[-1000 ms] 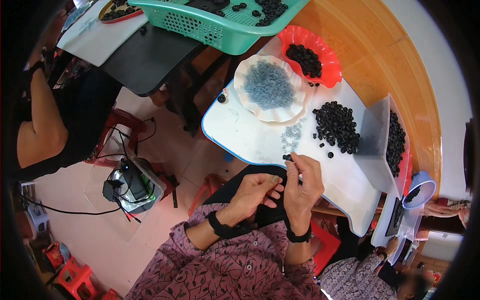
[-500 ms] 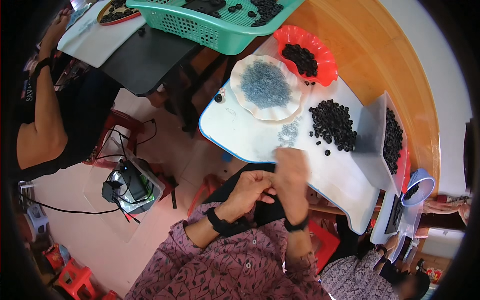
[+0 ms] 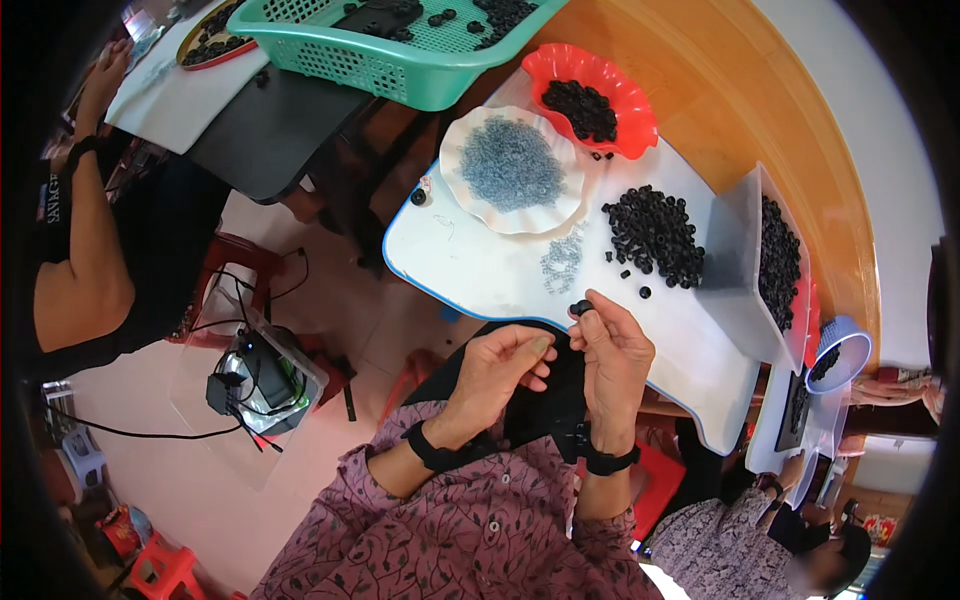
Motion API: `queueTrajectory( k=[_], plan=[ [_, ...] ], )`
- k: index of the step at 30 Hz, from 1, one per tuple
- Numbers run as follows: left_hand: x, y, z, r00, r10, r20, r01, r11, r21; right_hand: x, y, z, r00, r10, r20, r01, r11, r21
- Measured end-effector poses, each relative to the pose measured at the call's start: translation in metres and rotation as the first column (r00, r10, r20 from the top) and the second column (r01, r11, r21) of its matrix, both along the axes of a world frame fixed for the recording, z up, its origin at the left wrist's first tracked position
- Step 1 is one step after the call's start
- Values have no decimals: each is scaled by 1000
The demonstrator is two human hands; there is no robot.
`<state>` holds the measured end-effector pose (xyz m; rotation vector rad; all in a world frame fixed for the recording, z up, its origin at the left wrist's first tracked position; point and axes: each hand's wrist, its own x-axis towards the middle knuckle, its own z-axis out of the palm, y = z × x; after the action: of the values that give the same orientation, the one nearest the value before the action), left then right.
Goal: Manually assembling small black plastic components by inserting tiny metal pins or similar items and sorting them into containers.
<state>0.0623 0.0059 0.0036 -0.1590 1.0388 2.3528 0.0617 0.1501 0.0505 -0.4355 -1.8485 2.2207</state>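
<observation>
Pinching a small black rubber ring (image 3: 580,307) between thumb and forefinger, right hand (image 3: 612,358) raised just over the near edge of the white tray table with a blue rim (image 3: 470,280), fingers clamped together on the ring. Left hand (image 3: 505,365) just beside it, over the lap, fingers curled inward with the tips drawn close; whether anything sits between them cannot be told. Both wrists banded in black.

Beyond the ring, on the white surface, a thin scatter of tiny clear-grey bits (image 3: 563,258), and to the right of that a loose heap of black rubber rings (image 3: 655,235), a few strays lying near its lower edge. Further back, a white scalloped dish (image 3: 457,165) piled with the same grey bits, and touching its far side a red scalloped dish (image 3: 632,125) holding more black rings. At the right end of the table, a clear plastic box (image 3: 735,250) tilted, filled with black rings. Past it, a blue-rimmed round cup (image 3: 858,345) with dark pieces inside.

Farther off, at the top, a green plastic basket (image 3: 400,70) with black parts in it, resting on an orange wooden tabletop (image 3: 760,110). To the left, another person's arm (image 3: 85,290) in a black top, and below on the floor a small device with cables (image 3: 250,375).
</observation>
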Motion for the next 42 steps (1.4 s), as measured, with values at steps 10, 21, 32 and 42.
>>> queueTrajectory(
  k=[10, 21, 32, 42],
  plan=[
    [0, -3, 17, 960, 148, -238, -149, 989, 14, 22, -6, -1, 997, 70, 17, -70, 997, 44],
    [2, -7, 12, 955, 165, -248, -162, 986, 33, 30, -11, 8, 986, 166, -3, -164, 975, 151],
    [2, -6, 7, 942, 221, -253, -215, 975, 53, 29, -15, 0, 986, 163, 22, -165, 981, 101],
    [-5, -10, 5, 978, 186, -94, -189, 982, -26, 14, -27, -9, 989, 146, 0, -137, 928, 347]
  ],
)
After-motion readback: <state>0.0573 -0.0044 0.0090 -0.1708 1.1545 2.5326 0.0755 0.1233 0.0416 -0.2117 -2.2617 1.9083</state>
